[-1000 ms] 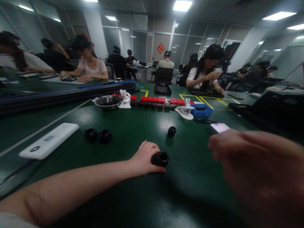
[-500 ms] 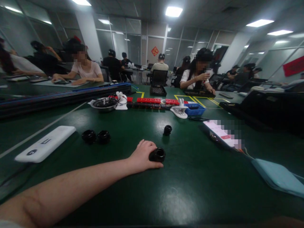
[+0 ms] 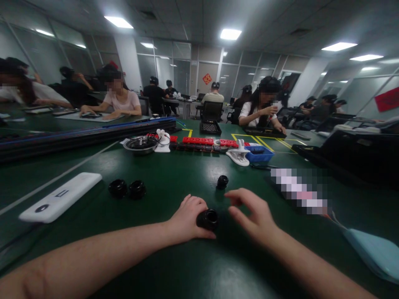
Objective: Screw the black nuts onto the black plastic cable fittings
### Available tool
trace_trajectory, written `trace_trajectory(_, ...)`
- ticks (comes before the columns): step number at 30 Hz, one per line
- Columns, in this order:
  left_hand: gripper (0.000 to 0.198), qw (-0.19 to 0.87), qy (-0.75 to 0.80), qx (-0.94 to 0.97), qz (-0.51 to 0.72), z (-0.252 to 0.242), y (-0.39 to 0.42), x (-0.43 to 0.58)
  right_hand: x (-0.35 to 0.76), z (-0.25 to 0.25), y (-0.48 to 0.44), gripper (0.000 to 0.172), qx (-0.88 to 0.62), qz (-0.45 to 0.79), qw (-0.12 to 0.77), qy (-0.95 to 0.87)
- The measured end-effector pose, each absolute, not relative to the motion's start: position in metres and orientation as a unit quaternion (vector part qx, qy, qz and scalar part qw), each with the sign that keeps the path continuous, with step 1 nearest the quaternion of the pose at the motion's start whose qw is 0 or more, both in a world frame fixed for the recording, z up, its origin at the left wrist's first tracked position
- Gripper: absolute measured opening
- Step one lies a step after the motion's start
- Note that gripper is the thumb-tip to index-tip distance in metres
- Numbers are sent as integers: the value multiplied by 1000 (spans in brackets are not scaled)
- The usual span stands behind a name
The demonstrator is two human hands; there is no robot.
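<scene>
My left hand (image 3: 187, 218) rests on the green table (image 3: 193, 174) with its fingers wrapped round a small black ring-shaped part (image 3: 208, 219). My right hand (image 3: 252, 216) hovers just to the right of that part, fingers apart and curved, holding nothing. Another small black part (image 3: 222, 182) lies a little farther back, beyond both hands. Two more black parts (image 3: 127, 188) sit side by side to the left.
A white flat device (image 3: 60, 197) lies at the left. A phone (image 3: 299, 191) and a light blue cloth (image 3: 372, 253) are on the right. Farther back are a metal bowl (image 3: 140, 144), red strips (image 3: 199, 140), a white clip (image 3: 238, 151) and a blue tray (image 3: 260, 153). Other people sit at tables beyond.
My right hand was close to the camera, left the view, and now has come in beside the black part. My left hand stays on the part.
</scene>
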State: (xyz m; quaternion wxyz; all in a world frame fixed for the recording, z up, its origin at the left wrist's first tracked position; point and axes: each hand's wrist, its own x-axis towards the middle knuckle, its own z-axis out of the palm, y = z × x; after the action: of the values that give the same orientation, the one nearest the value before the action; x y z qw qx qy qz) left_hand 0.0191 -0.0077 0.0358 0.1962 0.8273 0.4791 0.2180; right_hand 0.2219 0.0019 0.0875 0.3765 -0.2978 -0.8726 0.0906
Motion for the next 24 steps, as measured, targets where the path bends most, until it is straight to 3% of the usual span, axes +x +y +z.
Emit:
trace_trajectory(5,53,201,488,820,222,30,-5,20,192,54,4,46,-288,136,313,-895)
trace_trajectory(12,50,216,476,818,238,34,-6,20,194,49,3,40,-215,199,302,-907)
trace_trajectory(21,60,219,472,825,220,35,-7,18,196,46,1,68,-198,179,334,-904)
trace_trajectory(24,53,217,478,823,214,35,-7,18,193,43,0,65,-242,168,327,-898)
